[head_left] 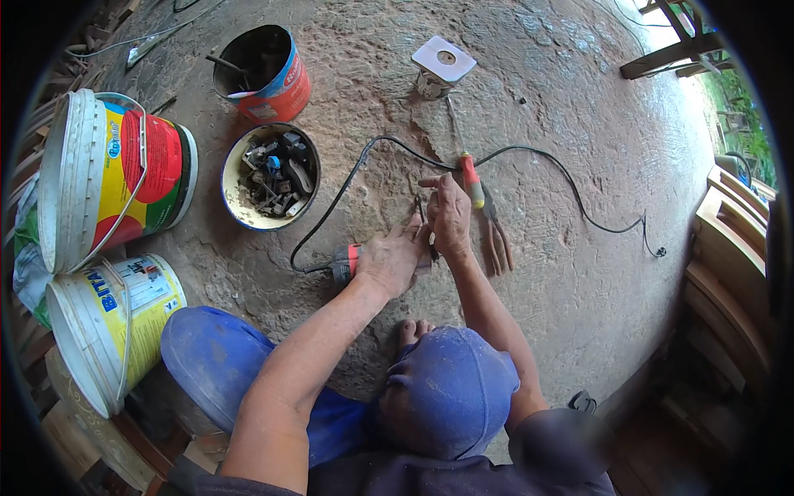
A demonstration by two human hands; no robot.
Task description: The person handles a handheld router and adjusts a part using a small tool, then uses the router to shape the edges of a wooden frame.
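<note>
Rough floor (595,289) surrounds the left grip (390,260) and half-curled right grip (449,219); wooden frames (718,227) stand well right of both. The left grasps a red-and-dark corded tool (345,263), partly hidden beneath it; whether the right holds anything, I cannot tell.

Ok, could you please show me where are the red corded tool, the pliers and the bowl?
Red corded tool (353,259): head camera view, on its uncovered end.
Pliers (490,208): head camera view, on the metal near the joint.
Bowl (235,192): head camera view, on its pale inner wall.
</note>
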